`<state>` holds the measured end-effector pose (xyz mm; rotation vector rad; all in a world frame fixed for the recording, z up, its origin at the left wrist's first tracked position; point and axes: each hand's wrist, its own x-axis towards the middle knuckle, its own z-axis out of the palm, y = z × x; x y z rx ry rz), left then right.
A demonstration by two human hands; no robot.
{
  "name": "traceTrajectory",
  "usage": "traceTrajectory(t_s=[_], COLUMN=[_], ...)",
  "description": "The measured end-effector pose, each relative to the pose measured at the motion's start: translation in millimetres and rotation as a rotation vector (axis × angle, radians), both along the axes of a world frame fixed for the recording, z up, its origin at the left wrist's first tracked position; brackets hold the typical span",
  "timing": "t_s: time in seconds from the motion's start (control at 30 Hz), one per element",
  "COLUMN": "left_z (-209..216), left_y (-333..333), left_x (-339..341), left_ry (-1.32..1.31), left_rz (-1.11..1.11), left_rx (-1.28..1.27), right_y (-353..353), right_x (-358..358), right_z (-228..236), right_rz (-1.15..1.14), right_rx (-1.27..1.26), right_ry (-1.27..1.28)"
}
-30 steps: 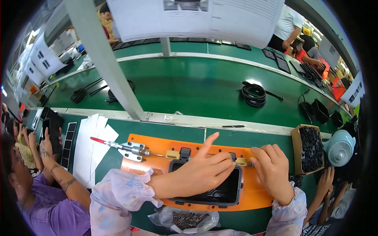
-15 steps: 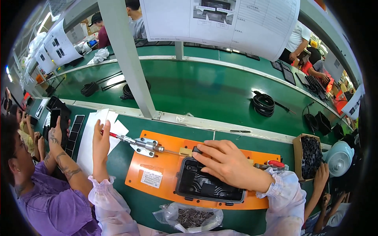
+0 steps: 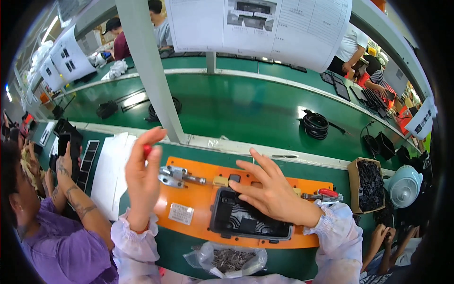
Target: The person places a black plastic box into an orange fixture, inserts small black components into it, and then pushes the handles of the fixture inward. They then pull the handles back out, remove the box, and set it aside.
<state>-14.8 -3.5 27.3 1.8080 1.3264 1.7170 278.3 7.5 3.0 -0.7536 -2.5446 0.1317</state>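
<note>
Head view: case (image 3: 222, 228) is sitting placed, uncovered. Left hand (image 3: 143, 182), at ten o'clock, is gripping a handle (image 3: 147, 151); right hand (image 3: 279, 195) is spreading its fingers.

Room runs between the orange fixture plate (image 3: 197, 202) and the table's (image 3: 293, 258) far edge, blocked rightward by the cardboard box (image 3: 354, 185).

The left hand (image 3: 144, 182), which had reached across the black box (image 3: 253, 233) a second earlier, was now at the red handle (image 3: 147, 150) on the left; within the last half second that handle had swung inward and the metal rod (image 3: 194, 179) had moved nearer the yellow block (image 3: 220, 181). The right hand (image 3: 279, 196) had spread its fingers wider. A co-worker's hands (image 3: 379, 236) had dropped away from the carton (image 3: 353, 188).
</note>
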Motion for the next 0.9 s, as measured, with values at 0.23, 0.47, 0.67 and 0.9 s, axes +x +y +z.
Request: traceTrajectory(t_s=[0.23, 0.47, 0.67, 0.9], left_z=[-27, -11, 8, 8], left_y=[-10, 0, -4, 6], left_x=[32, 14, 1, -60], left_ry=[0.731, 0.874, 1.008, 0.811], left_rz=[0.045, -0.062, 0.05, 0.482], left_rx=[0.141, 0.178, 0.326, 0.399], right_y=[0, -5, -42, -67], right_x=[-3, 5, 81, 123], right_z=[-2, 7, 73, 60], right_rz=[-0.001, 0.014, -0.381, -0.731], right_rx=[0.025, 0.048, 0.179, 0.152], right_ry=[0.034, 0.042, -0.215, 0.132])
